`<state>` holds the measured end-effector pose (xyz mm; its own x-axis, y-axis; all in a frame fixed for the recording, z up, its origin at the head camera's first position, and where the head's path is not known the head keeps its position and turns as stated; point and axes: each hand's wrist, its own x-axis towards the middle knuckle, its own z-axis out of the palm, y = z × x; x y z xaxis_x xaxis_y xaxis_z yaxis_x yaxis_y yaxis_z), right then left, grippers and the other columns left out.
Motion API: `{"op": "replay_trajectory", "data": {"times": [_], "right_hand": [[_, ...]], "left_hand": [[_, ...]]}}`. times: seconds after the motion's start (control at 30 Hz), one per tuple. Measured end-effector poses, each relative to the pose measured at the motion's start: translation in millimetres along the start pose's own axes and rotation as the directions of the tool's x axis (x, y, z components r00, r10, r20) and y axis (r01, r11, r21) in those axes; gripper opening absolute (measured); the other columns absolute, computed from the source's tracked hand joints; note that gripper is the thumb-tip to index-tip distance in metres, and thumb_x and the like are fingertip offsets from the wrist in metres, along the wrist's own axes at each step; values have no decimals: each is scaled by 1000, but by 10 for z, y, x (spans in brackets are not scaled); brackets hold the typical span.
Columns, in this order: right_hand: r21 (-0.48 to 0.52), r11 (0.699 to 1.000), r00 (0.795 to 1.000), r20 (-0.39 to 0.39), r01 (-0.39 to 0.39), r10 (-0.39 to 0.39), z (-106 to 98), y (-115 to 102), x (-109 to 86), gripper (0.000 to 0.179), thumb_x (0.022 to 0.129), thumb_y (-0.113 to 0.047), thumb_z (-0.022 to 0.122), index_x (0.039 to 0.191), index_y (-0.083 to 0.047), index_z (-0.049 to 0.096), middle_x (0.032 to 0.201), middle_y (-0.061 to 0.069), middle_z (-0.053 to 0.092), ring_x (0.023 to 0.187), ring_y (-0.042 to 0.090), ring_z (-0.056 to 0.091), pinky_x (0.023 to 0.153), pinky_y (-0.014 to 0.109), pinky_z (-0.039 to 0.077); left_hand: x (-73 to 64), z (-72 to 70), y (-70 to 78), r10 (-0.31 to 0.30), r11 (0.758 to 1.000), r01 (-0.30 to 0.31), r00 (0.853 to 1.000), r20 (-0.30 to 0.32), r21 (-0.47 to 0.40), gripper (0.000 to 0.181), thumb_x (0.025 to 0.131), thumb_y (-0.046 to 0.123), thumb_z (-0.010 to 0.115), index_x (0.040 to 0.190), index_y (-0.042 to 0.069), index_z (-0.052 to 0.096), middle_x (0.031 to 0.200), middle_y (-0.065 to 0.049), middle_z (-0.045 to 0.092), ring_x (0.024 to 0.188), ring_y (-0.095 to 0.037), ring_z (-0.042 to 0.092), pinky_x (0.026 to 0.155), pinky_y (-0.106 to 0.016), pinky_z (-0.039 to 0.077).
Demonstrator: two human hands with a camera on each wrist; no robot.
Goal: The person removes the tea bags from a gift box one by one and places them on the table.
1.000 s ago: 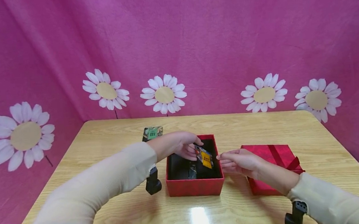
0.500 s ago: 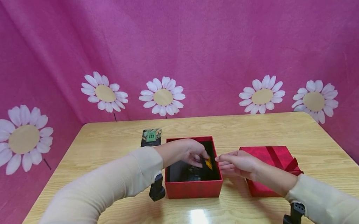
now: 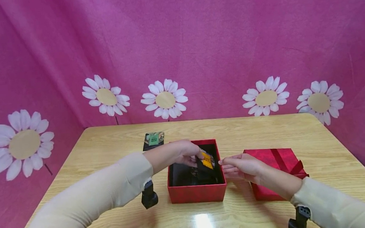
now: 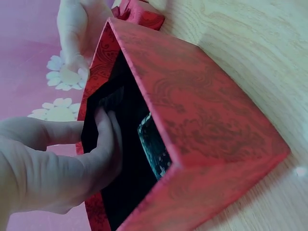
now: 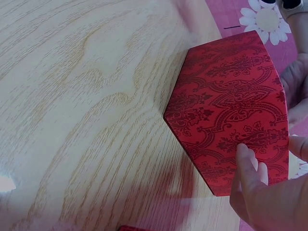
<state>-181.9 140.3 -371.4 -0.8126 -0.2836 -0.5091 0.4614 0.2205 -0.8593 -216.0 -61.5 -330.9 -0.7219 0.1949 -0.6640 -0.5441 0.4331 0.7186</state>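
My left hand (image 3: 187, 153) reaches over the red box (image 3: 196, 193) from the left and pinches a flat black packet with an orange label (image 3: 207, 161). The packet sits tilted within the box opening, its label facing up. In the left wrist view, the thumb and fingers grip the packet's dark side (image 4: 91, 108). A dark patterned piece (image 4: 153, 147) lies deeper in the box, partly hidden by the front wall. My right hand (image 3: 242, 164) rests against the box's right side, straight fingers on the outer wall (image 5: 226, 110) and thumb tip at the rim.
A red lid with a ribbon bow (image 3: 271, 157) lies right of the box, partly under my right forearm. Back left on the wooden table (image 3: 107, 145) is another black packet with a green label (image 3: 153, 139). A pink flowered curtain (image 3: 210, 54) hangs behind.
My left hand dipped into the box with the orange-labelled packet, then drew back a little to the left, still holding it. The right hand has stayed at the box's side.
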Motion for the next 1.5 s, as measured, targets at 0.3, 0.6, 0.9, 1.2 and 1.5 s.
{"op": "replay_trajectory", "data": {"times": [0.3,0.6,0.9,1.2,1.5], "right_hand": [[-18,1000,1000,-11,4,-4,5,-14,-4,60,92,-28,62,136,9,42,114,13,70,88,11,71,83,25,58],[-15,1000,1000,-6,-3,3,8,-18,-16,61,92,-27,62,136,9,42,117,16,69,91,14,72,84,25,58],[-54,998,999,-34,-16,14,28,-3,-11,60,92,-31,63,137,5,45,129,20,62,97,19,72,88,27,57],[-52,999,999,-41,-3,1,24,9,-17,61,91,-33,65,136,4,46,129,19,62,98,20,72,89,27,56],[-49,999,999,-38,-6,4,21,14,-15,61,90,-32,65,136,4,47,126,18,64,95,18,72,88,27,56]], "left_hand": [[-202,-149,-38,78,997,-77,995,-65,15,41,90,4,62,127,-4,48,118,-19,58,88,-21,58,96,-36,54],[-364,-279,-9,181,983,-179,982,-58,24,33,92,9,61,123,-1,55,119,-15,63,96,-20,62,98,-40,53],[-437,-497,-33,226,974,-227,970,-93,4,27,94,12,59,118,0,55,121,-15,62,100,-20,62,99,-40,52],[-477,-831,-110,235,968,-246,960,-155,-58,40,95,13,56,133,-1,49,131,-19,58,102,-22,64,101,-39,50],[-451,-1145,-339,231,965,-250,951,-205,-74,39,97,13,53,132,-6,47,123,-18,61,83,-11,65,100,-38,51]]}}
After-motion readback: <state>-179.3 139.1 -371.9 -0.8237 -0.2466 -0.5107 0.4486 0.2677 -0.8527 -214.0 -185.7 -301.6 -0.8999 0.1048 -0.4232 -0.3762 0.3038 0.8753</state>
